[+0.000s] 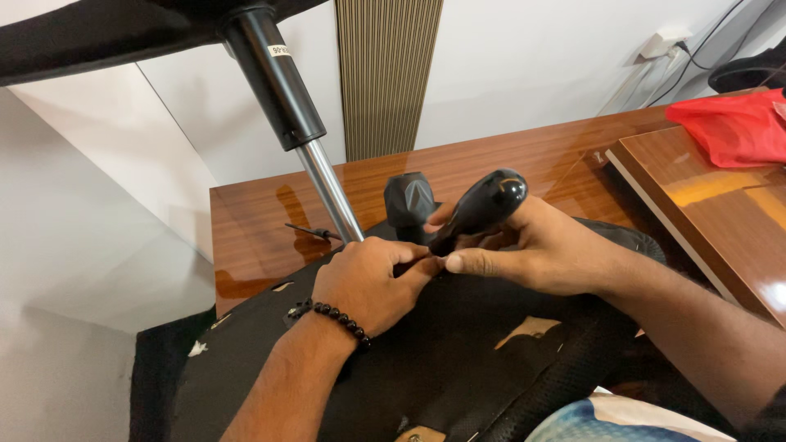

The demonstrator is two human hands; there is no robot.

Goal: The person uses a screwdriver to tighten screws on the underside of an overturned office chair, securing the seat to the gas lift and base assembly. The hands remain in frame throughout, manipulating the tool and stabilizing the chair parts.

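An upturned chair seat lies before a desk, its gas-lift column rising leftward.

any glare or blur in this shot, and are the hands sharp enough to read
Head view: strong glare on the glossy wooden desk, brightest on the raised panel at right; a small highlight on the black handle in the right hand. Both hands, left hand included, look sharp. The dark chair underside loses detail in shadow, and wide-angle bending shows at the edges.
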